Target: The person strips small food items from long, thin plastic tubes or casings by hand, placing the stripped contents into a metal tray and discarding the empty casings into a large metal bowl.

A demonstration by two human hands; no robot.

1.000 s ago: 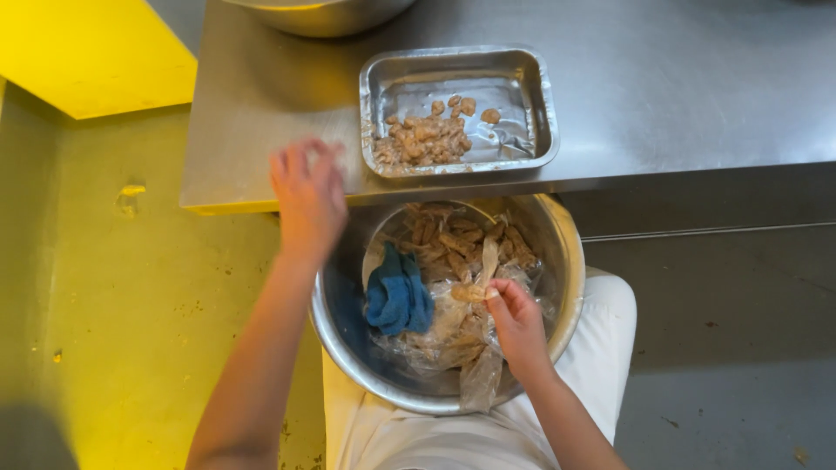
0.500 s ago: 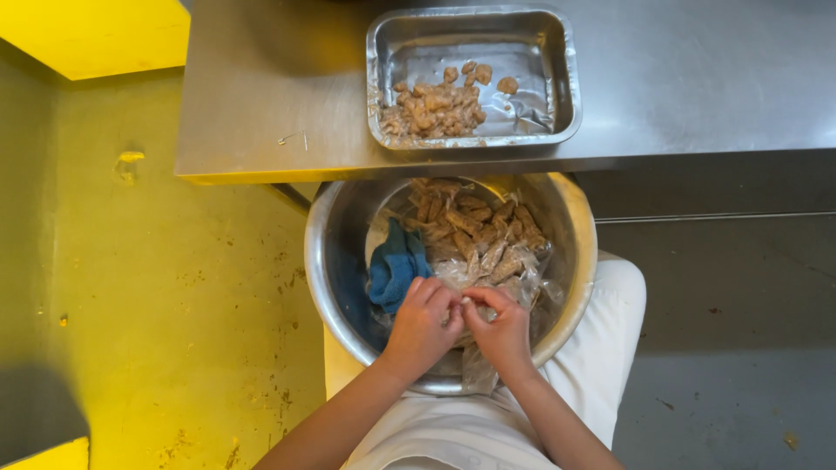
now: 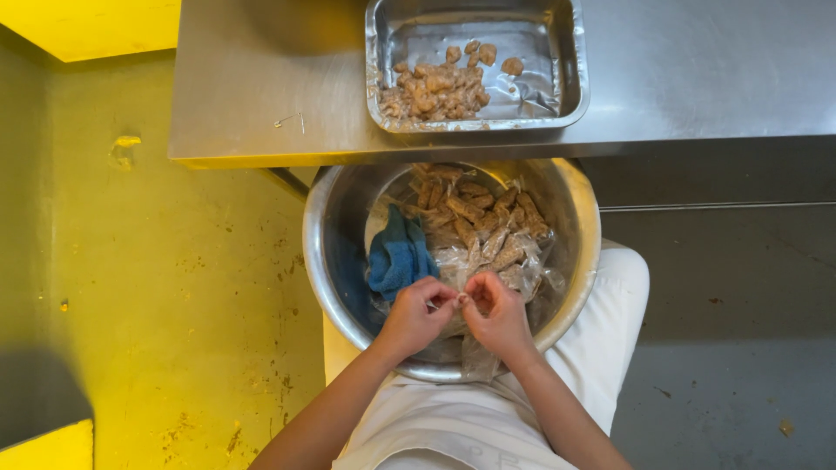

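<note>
A large steel bowl (image 3: 324, 261) rests on my lap, holding several brown pieces wrapped in clear plastic (image 3: 475, 213) and a blue cloth (image 3: 396, 257). Over the near side of the bowl, my left hand (image 3: 414, 318) and my right hand (image 3: 498, 315) meet fingertip to fingertip, both pinching one small wrapped piece (image 3: 460, 300) between them. A clear plastic wrapper (image 3: 475, 357) hangs under my right hand. On the steel table beyond the bowl sits a rectangular steel tray (image 3: 570, 78) with a heap of unwrapped brown pieces (image 3: 435, 87) in its left half.
The steel table (image 3: 261, 96) edge overhangs the far rim of the bowl. A yellow-lit floor (image 3: 174, 287) lies to the left, grey floor (image 3: 740, 331) to the right. My white-clad legs (image 3: 610, 348) are under the bowl.
My left hand came down from the table edge into the bowl and joined my right hand on the small piece. The view has shifted slightly, hands now held close together.
</note>
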